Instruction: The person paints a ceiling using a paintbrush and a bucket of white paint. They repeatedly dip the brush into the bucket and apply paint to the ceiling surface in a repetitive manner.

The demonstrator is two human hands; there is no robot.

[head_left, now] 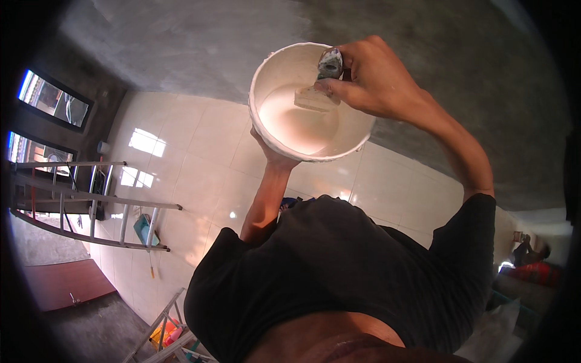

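Observation:
A white paint bucket (259, 78) is tilted toward me, with pale liquid paint (296, 124) inside. My left hand (275, 154) holds it from below on its near left side; most of the fingers are hidden behind the bucket. Over the bucket's right rim, my right hand (372, 78) grips a flat paintbrush (315, 100) by its stained handle. The brush's broad, paint-coated end points down into the bucket. Whether its tip touches the paint I cannot tell.
A grey wall (242, 36), partly lighter at left, rises ahead of me. Glossy pale tiles (200, 133) cover the floor. At left lies or leans an aluminium ladder (121, 196) beside a green tray (145, 230). Another ladder (166, 317) stands at lower left. A person (532, 251) is at far right.

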